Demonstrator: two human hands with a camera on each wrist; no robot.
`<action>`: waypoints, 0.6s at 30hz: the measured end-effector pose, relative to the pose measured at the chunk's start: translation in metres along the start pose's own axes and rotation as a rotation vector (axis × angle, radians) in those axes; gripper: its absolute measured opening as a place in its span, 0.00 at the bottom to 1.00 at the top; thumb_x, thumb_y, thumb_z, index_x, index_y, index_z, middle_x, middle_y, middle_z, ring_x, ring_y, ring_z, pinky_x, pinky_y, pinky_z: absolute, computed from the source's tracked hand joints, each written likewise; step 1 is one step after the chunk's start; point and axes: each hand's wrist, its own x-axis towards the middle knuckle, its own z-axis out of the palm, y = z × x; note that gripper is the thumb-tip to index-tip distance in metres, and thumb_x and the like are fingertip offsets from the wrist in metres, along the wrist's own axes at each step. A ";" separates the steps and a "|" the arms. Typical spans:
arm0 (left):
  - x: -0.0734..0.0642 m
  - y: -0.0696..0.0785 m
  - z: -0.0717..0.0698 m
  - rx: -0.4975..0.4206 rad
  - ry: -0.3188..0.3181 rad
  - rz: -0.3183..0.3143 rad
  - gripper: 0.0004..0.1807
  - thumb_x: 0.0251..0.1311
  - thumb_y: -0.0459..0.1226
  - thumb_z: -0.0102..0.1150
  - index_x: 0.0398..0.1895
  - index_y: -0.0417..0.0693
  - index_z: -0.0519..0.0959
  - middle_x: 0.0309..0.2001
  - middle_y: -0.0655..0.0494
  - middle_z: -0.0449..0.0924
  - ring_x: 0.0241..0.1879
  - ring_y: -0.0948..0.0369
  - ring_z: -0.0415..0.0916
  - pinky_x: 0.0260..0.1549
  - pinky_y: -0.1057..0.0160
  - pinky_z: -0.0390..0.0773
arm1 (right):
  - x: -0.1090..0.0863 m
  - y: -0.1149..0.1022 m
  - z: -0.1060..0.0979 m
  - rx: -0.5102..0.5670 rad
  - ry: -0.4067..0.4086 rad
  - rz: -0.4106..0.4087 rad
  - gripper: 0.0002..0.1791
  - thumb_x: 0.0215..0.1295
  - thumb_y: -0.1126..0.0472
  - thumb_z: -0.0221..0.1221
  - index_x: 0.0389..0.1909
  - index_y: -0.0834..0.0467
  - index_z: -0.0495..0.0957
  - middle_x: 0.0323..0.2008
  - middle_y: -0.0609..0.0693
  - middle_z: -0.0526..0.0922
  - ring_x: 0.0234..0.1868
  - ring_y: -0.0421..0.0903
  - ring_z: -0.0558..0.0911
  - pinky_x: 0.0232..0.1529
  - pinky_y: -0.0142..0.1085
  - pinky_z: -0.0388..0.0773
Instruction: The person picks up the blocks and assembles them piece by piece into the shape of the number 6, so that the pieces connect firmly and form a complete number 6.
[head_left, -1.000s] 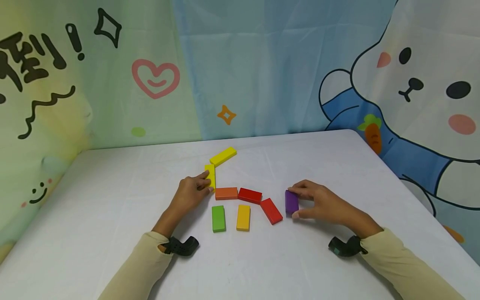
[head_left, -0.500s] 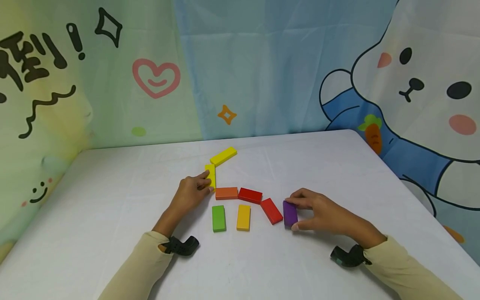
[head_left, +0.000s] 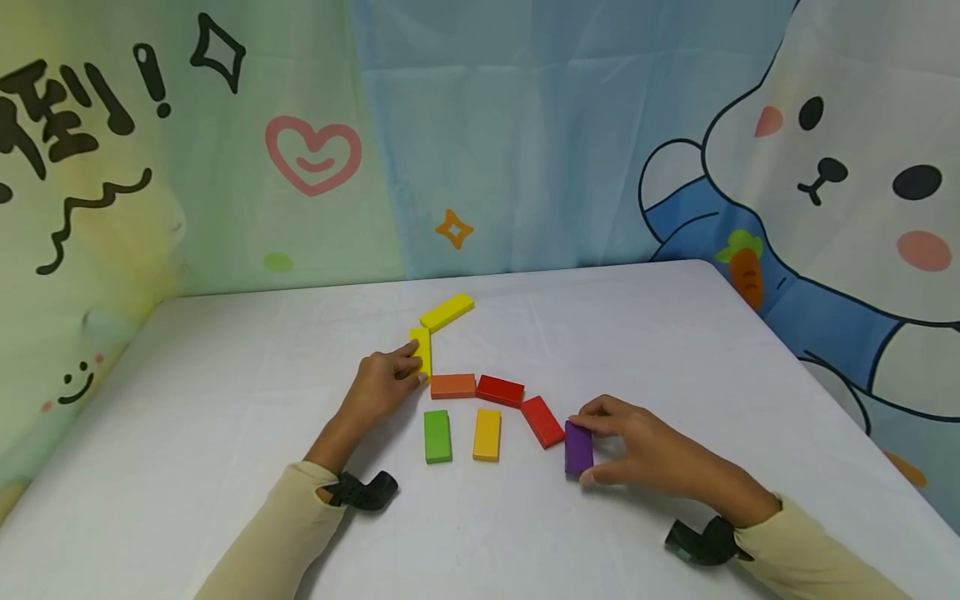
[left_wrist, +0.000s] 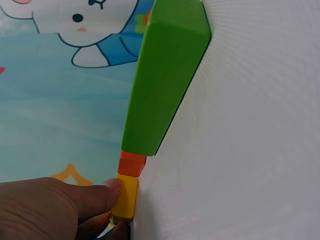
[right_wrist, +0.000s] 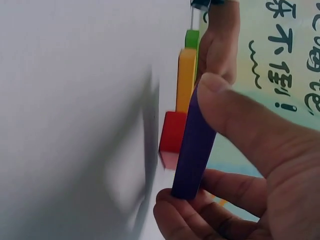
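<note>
My right hand (head_left: 637,446) pinches a purple block (head_left: 578,448) by its two ends, thumb at the near end and fingers at the far one. The block's far left corner is at the lower end of a slanted red block (head_left: 542,422); whether they touch is unclear. A shadow lies beside it in the right wrist view. My left hand (head_left: 381,385) holds a yellow block (left_wrist: 126,199) between thumb and fingers. Another yellow block (head_left: 447,312) slants away from its far end. From its near end run an orange block (head_left: 453,387) and a second red block (head_left: 500,391).
Nearer the front, a green block (head_left: 438,437) and an amber block (head_left: 487,435) lie apart on the white tabletop (head_left: 225,400). A printed cloth (head_left: 525,133) hangs behind the table. Each wrist carries a black camera mount (head_left: 367,492).
My right hand has brought the purple block toward the front and slightly left, to the lower end of the slanted red block. The left hand stays in place.
</note>
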 end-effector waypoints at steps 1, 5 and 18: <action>0.000 0.000 0.000 0.000 0.000 -0.004 0.18 0.59 0.29 0.65 0.52 0.30 0.79 0.64 0.46 0.71 0.64 0.49 0.67 0.59 0.52 0.70 | -0.001 -0.002 0.001 -0.001 0.001 0.003 0.39 0.49 0.44 0.73 0.59 0.60 0.78 0.52 0.48 0.74 0.54 0.48 0.74 0.52 0.42 0.79; 0.000 0.002 -0.002 0.004 -0.004 -0.019 0.18 0.60 0.29 0.64 0.52 0.30 0.79 0.64 0.46 0.71 0.65 0.49 0.66 0.59 0.52 0.70 | -0.004 -0.010 0.003 -0.001 0.001 0.016 0.39 0.49 0.43 0.73 0.60 0.61 0.77 0.52 0.47 0.74 0.54 0.48 0.75 0.53 0.43 0.77; 0.000 0.003 -0.001 0.001 -0.009 -0.038 0.17 0.60 0.30 0.64 0.52 0.31 0.79 0.64 0.47 0.71 0.65 0.50 0.66 0.59 0.53 0.70 | -0.011 -0.027 0.015 0.017 0.011 0.058 0.40 0.48 0.43 0.73 0.59 0.62 0.77 0.52 0.49 0.74 0.53 0.49 0.75 0.54 0.45 0.76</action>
